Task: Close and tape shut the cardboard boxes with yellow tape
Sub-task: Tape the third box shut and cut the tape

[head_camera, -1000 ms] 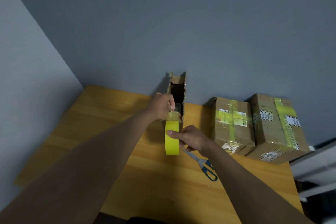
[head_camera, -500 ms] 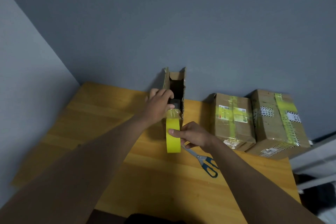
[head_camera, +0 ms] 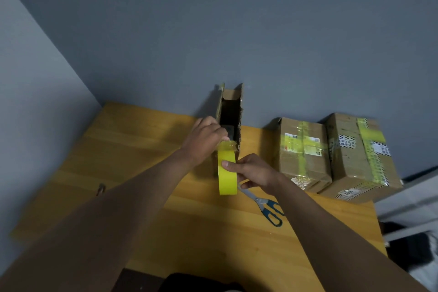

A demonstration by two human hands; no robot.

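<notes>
Tape roll (head_camera: 227, 174) gripped by right hand (head_camera: 254, 173).

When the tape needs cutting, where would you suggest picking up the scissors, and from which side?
Take the scissors by the blue handle loops, which point toward the near right of the table. Come from above on the right: the blades run under the right hand holding the yellow tape roll.

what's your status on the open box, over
Left hand pinching the tape end at the open box; right hand holding the yellow tape roll. Flaps still up. Scissors on the table, nothing blocking.
</notes>
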